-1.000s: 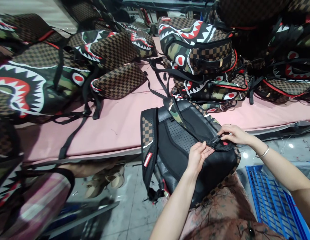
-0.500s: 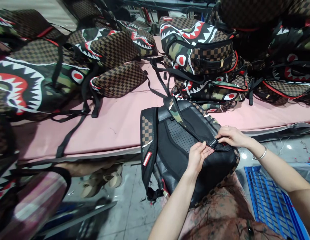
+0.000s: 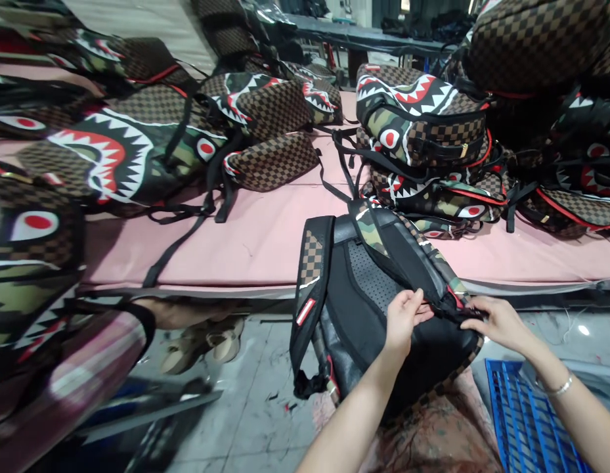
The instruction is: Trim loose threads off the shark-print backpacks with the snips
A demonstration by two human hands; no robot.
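A black backpack (image 3: 354, 328) with checkered and camouflage trim rests across the lap, its padded back panel facing up and its top against the table edge. My left hand (image 3: 404, 320) pinches the lower end of the right-hand shoulder strap (image 3: 376, 233). At the bag's right side my right hand (image 3: 499, 323), closed between thumb and fingers, grips the black webbing (image 3: 452, 310) running from that strap. Fingers partly hide the join between strap and webbing. The other shoulder strap (image 3: 312, 276), with a red-and-white label, lies along the bag's left side.
Shark-mouth backpacks are stacked on the pink table (image 3: 255, 230), including a pile (image 3: 423, 144) straight ahead and a bag (image 3: 132, 151) at left. Loose straps trail over the table edge. A co-worker's leg (image 3: 98, 368) is at lower left; a blue plastic crate (image 3: 526, 420) stands at lower right.
My right hand has moved right and down, away from my left hand, drawing the webbing out between them. The view has shifted, so the table things appear further right.
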